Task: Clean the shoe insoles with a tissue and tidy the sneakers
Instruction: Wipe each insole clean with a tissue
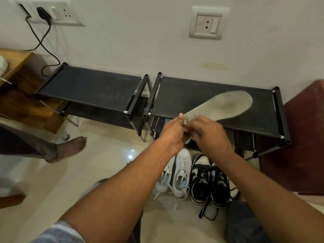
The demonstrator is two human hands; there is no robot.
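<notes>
— Where was everything, starting from the left?

— Far left, another person's bare foot [70,148] stood on the glossy cream tile floor [105,163], well apart from the work. Next came the left hand [172,131], its fingers curled round the heel end of the long grey insole [226,106]. The right hand [208,133] sat just beside it, almost touching, and pinched the same end. The insole was held in the air, its toe slanting up and to the right over the black fabric-topped shoe rack [259,123].

— And the tissue?

— I couldn't tell. Something pale showed between the two hands, too small to name.

— The sneakers?

— They were on the floor below the hands: the white lace-up pair [180,172] on the left, the black-and-white lace-up pair [208,178] just beside it on the right, laces loose.

— So how should the wiping have gone?

— As I judged it, with both hands crowded at the heel the long toe end had no support and would have flexed. One hand should have held the heel firm while the other ran the tissue heel to toe in long strokes. It needed to press harder on the dingy shading near the toe, then turn to a fresh face.
</notes>
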